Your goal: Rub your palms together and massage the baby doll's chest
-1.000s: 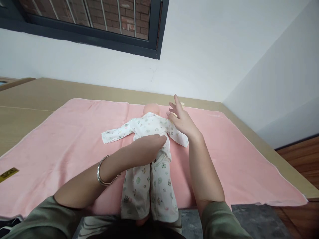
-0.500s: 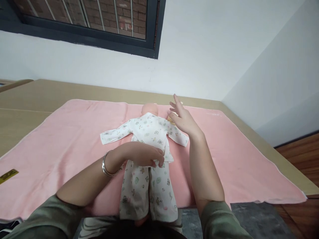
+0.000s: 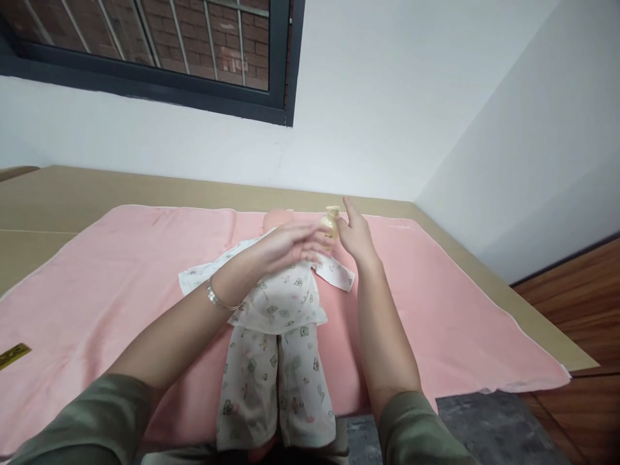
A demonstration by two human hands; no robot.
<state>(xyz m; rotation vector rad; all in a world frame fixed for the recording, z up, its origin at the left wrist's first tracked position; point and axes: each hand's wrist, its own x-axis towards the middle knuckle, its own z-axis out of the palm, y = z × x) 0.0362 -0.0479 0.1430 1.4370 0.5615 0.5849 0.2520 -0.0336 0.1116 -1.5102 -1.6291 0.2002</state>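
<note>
And here's the doll, lying on its back or front, hard to tell which, right under the left hand, its head just beyond that hand's knuckles. The printed white top spreads below the left palm, one sleeve out to each side, and the matching trousers run from there back toward the wearer. Up beyond the left fingertips, a pale yellow pump bottle stands between the two hands!

Look at the left hand: fingers stretched out and loosely fanned, blurred, nothing pinched, over the top's upper part; contact with the cloth, can't call it. The right hand is right beside the bottle, thumb and a raised finger apart, the other fingers hidden; whether it touches the bottle, can't say.

A silvery bracelet circles the left wrist. Beneath both hands, the pink blanket covers much of the table, a yellow label well off to the left hand's left. Past both hands, the white wall and a dark-framed window.
</note>
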